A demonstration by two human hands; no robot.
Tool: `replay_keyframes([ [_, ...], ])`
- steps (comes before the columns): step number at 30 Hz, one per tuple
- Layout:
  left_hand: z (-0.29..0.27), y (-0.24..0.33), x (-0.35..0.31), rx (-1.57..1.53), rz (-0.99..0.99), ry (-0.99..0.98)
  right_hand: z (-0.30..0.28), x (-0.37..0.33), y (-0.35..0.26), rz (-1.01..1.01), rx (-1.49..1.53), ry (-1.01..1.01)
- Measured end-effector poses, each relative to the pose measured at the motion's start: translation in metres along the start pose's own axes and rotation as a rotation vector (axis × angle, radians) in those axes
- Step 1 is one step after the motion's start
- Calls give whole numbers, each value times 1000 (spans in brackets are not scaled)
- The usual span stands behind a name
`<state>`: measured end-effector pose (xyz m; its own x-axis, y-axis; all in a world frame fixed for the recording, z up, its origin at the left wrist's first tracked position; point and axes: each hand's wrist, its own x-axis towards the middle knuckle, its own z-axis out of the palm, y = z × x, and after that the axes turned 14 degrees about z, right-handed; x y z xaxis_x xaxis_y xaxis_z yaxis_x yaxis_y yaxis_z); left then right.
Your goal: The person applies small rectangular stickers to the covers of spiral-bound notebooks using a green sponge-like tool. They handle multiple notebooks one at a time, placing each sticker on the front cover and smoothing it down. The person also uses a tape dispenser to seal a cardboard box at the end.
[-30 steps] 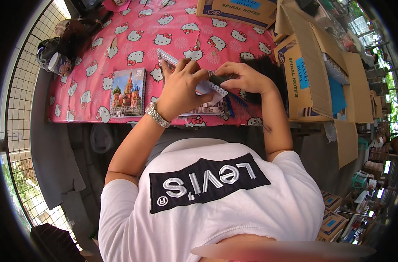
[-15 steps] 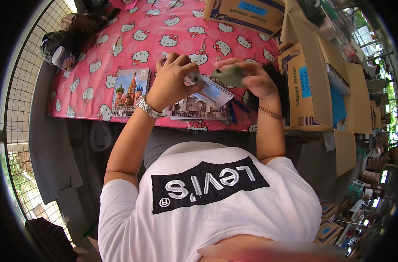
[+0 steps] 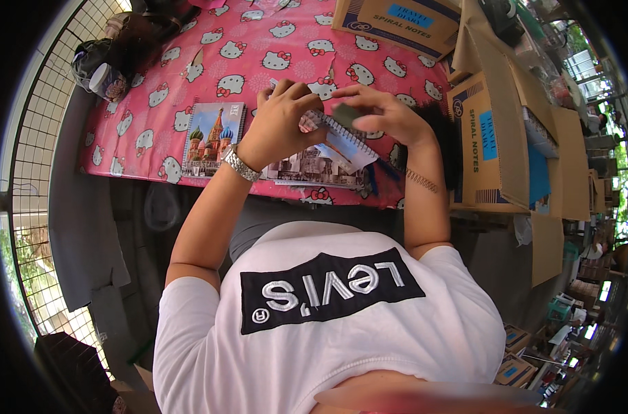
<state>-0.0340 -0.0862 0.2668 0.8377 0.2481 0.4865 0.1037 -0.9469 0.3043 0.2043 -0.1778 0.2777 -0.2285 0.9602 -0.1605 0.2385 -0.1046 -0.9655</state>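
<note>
My left hand (image 3: 284,127), with a metal watch at its wrist, is closed on a spiral notebook (image 3: 348,146) held tilted above the table. White wire coil runs along the notebook's upper edge, and its cover shows blue. In my right hand (image 3: 393,116) is a small olive-green object (image 3: 343,115), pinched near the coil; it is blurred, so its kind is unclear. Beneath the held notebook lie printed sheets or covers (image 3: 307,169) with a greyish city picture. To their left, flat on the table, rests another spiral notebook (image 3: 214,131) with a colourful domed cathedral on its cover.
A pink cat-print cloth covers the table (image 3: 258,41). Cardboard boxes (image 3: 486,148) stand at the right, one with open flaps, and another box (image 3: 396,26) at the back. A cup (image 3: 108,81) and dark bags sit far left. Blue slender things (image 3: 383,176) lie near my right wrist.
My right hand has moved left with the olive-green object, closer to the coil and my left hand. The left hand keeps its hold on the notebook. The whole view has shifted slightly.
</note>
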Motion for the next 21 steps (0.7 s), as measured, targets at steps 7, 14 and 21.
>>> replay_keyframes([
  [7,1,-11,-1,-22,-8,29,-11,17,7,-12,164,-112],
  [14,-8,-37,-10,-197,-8,121,-14,38,13,69,72,-79],
  [21,-11,-46,-9,-288,-24,136,-17,55,24,-73,394,-220],
])
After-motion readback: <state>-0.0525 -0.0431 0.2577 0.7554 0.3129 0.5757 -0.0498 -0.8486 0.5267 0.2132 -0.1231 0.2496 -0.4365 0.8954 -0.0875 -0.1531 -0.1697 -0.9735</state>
